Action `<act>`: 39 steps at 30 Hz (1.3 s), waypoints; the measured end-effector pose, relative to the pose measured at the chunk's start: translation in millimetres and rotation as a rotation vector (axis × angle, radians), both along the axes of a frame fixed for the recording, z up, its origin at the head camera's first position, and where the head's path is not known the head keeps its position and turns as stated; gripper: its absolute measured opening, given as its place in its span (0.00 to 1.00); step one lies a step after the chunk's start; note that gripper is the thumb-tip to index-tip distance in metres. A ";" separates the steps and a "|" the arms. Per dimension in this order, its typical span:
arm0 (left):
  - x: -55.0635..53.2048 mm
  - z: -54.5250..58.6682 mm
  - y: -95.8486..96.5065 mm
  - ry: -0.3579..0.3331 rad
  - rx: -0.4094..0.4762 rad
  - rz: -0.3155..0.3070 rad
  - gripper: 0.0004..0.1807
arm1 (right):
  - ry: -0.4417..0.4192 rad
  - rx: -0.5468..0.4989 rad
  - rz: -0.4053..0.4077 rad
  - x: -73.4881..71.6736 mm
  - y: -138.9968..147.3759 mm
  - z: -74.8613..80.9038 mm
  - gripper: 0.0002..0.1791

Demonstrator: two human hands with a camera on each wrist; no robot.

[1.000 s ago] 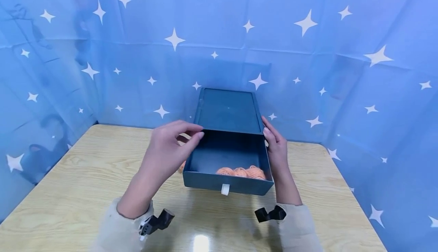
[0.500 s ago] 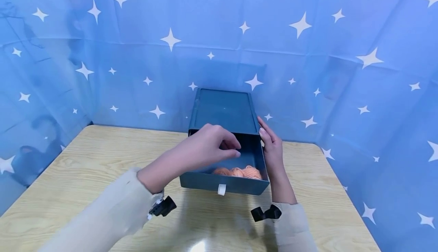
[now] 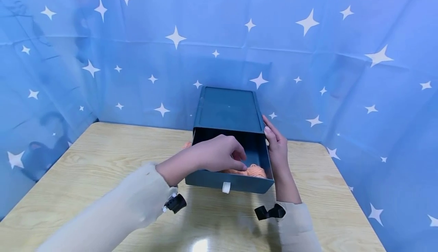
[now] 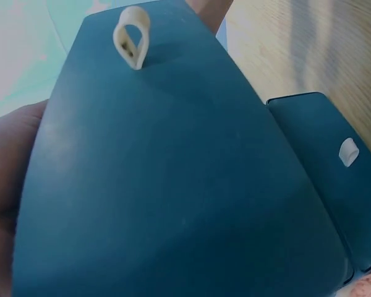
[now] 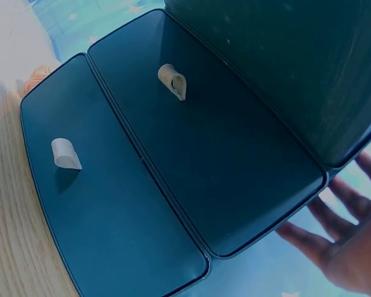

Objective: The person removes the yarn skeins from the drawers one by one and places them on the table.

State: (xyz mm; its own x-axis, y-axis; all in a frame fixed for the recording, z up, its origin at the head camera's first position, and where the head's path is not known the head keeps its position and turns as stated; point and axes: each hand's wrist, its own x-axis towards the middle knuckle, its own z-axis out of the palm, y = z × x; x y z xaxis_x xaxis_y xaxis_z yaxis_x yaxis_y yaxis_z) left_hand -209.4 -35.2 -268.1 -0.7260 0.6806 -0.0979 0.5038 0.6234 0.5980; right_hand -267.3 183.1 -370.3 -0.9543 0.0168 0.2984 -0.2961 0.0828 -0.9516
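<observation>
A dark teal drawer cabinet [image 3: 229,109] stands on the table, its top drawer [image 3: 210,178] pulled out. Balls of orange yarn [image 3: 256,171] lie at the drawer's front, partly hidden by my left hand [image 3: 219,153]. That hand reaches down into the drawer over the yarn, fingers loosely bent and thumb apart from them. Whether it touches the yarn is unclear; the drawer front [image 4: 173,161] hides the fingertips in the left wrist view. My right hand [image 3: 278,151] rests against the cabinet's right side, its fingers [image 5: 303,241] spread along it in the right wrist view.
More orange yarn [image 3: 186,145] shows beside the cabinet's left side on the wooden table [image 3: 113,149]. Lower drawers [image 5: 105,204] are closed, each with a white pull tab [image 5: 63,153]. A blue star-patterned curtain [image 3: 219,27] hangs behind and at both sides.
My left hand has moved from the cabinet's left edge, rightward into the open drawer, then down to the yarn. My right hand has stayed on the cabinet's side.
</observation>
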 end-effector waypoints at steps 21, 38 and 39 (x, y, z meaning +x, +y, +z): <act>-3.6 -7.6 6.6 -0.034 0.101 0.014 0.09 | 0.011 -0.009 -0.005 -0.8 -0.3 1.3 0.24; -3.9 -9.3 7.5 -0.004 0.025 0.021 0.07 | 0.028 -0.003 0.002 -0.7 0.8 -0.9 0.24; -4.1 -9.7 7.9 -0.005 0.027 0.020 0.07 | 0.027 -0.002 0.003 -0.7 0.8 -0.9 0.24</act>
